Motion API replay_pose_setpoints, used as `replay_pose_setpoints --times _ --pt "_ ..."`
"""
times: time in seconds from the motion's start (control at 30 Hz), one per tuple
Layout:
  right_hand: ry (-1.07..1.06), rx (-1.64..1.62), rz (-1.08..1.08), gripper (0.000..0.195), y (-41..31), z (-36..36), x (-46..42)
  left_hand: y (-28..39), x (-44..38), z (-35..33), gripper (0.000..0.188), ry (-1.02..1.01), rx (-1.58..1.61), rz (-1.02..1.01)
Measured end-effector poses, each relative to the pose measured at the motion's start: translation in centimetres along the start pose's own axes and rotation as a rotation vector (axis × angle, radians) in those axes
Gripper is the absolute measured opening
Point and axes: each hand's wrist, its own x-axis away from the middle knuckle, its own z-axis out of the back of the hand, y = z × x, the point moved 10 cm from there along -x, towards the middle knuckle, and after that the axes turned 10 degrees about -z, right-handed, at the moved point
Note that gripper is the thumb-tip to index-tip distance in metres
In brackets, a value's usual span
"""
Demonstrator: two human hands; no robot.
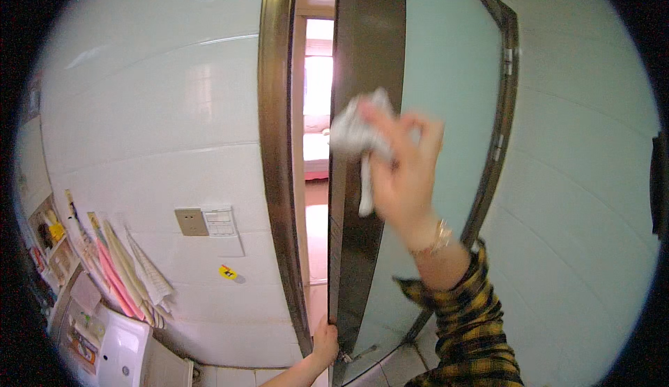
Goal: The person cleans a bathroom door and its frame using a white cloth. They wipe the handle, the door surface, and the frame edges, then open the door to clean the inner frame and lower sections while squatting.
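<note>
A crumpled white cloth (355, 128) is in my right hand (405, 172), blurred, in front of the dark upper frame of a door. The door (368, 36) has a dark brown frame around a frosted glass panel (449, 73) and stands partly open. My left hand (326, 341) grips the door's free edge low down, near the metal door handle (360, 354). The fingertips of the left hand are partly hidden behind the edge. A loose end of the cloth hangs below my right hand.
Left of the dark door jamb (277, 151) is a tiled wall with a socket (191, 222) and switch (219, 221). Several towels (123, 272) hang above a white washbasin (123, 342). Through the gap a bed (316, 151) shows. Hinges (508, 61) line the door's right side.
</note>
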Motion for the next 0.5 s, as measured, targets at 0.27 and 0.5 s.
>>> replay_pose_setpoints --times 0.27,0.5 --pt "0.002 -0.063 0.011 0.056 -2.4 7.3 1.9 5.9 5.0 -5.1 0.043 -0.246 -0.194 -0.225" --pt "-0.354 0.138 0.219 0.049 -6.2 13.4 17.5 9.8 9.9 -11.3 0.072 -0.478 -0.23 -0.529"
